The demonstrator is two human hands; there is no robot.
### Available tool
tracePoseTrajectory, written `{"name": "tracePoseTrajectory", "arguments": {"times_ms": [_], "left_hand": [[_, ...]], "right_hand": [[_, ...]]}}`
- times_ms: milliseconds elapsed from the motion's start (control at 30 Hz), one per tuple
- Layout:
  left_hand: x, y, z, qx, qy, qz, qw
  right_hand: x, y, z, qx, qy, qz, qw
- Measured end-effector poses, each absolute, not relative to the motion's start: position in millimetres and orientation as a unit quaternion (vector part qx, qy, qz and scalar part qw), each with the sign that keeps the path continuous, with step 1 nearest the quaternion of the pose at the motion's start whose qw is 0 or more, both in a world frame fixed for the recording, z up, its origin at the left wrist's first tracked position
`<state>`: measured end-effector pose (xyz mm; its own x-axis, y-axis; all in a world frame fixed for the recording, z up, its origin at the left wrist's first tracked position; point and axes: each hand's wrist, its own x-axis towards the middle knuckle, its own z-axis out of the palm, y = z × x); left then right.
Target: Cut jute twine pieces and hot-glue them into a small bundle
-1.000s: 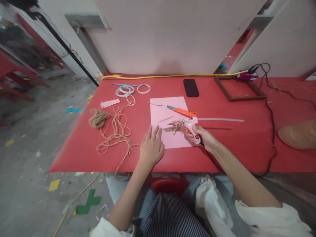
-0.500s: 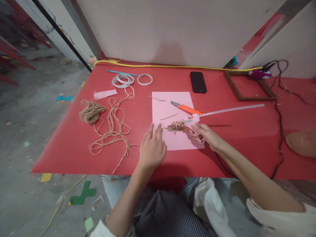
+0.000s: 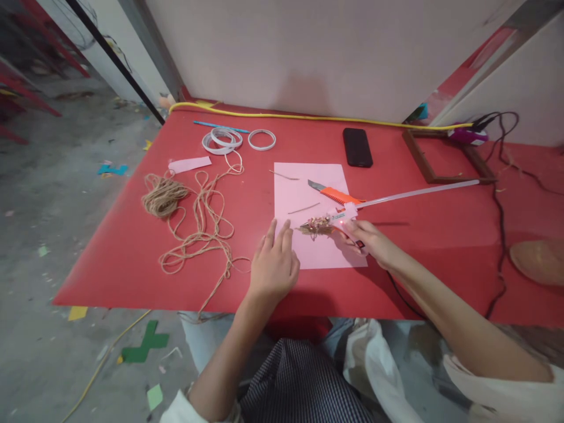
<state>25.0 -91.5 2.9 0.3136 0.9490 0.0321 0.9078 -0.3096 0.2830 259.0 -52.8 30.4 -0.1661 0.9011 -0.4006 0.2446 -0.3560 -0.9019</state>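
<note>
On the left of the red tabletop lies a loose heap of jute twine, with white rings behind it. Next comes the left hand, its grip open, and its fingertips rest at the edge of a pink paper sheet. Over this sheet, a small golden clump sits at the nozzle of a hot glue gun, just left of the right hand. The right grip is closed around the gun's handle, so the clump stays in front of the fingers, not inside them. An orange utility knife lies just behind the gun, and a glue stick extends from the gun to the right, toward a wooden frame.
</note>
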Motion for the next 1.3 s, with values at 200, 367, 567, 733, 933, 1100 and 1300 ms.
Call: {"name": "tracePoseTrajectory", "arguments": {"times_ms": [200, 367, 567, 733, 933, 1100, 1300], "left_hand": [[25, -91, 5, 0.812, 0.569, 0.076, 0.109], [24, -91, 4, 0.818, 0.561, 0.066, 0.105], [24, -91, 4, 0.82, 0.561, 0.062, 0.1], [24, -91, 5, 0.82, 0.561, 0.057, 0.097], [25, -91, 5, 0.821, 0.561, 0.052, 0.097], [25, -91, 8, 0.819, 0.562, 0.052, 0.097], [26, -91, 7, 0.82, 0.562, 0.056, 0.094]], "right_hand": [[259, -52, 33, -0.607, -0.536, 0.519, 0.272], [258, -52, 37, -0.621, -0.571, 0.473, 0.253], [260, -52, 42, -0.615, -0.627, 0.41, 0.247], [263, -53, 45, -0.611, -0.663, 0.368, 0.229], [260, -54, 53, -0.611, -0.712, 0.288, 0.19], [256, -55, 62, -0.626, -0.729, 0.249, 0.121], [256, -55, 65, -0.64, -0.728, 0.229, 0.088]]}}
